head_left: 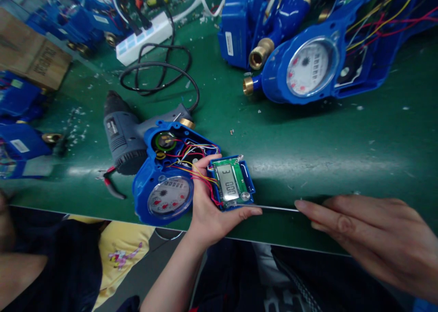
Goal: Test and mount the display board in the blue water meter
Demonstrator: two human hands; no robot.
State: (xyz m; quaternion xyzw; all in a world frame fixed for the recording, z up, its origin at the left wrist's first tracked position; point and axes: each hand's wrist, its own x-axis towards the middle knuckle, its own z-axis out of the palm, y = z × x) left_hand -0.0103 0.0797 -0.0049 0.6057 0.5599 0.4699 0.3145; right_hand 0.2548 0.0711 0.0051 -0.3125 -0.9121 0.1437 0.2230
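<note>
My left hand [208,218] grips a small display module [238,177], a green circuit board with a lit-looking LCD set in a blue casing. Red and yellow wires run from it to an opened blue water meter [140,198] on the left, whose round dial faces up. My right hand [372,232] is closed around a screwdriver [277,208]; its handle is mostly hidden in the fingers. The thin metal shaft points left, its tip at the module's near edge beside my left thumb. Whether the tip sits in a screw I cannot tell.
A grey heat gun [119,129] lies behind the meter, with red-handled pliers [112,186] close by. Farther back are a white power strip [145,38], a cardboard box [34,52] and several blue meters [270,81]. Another person's arm [20,275] is at lower left.
</note>
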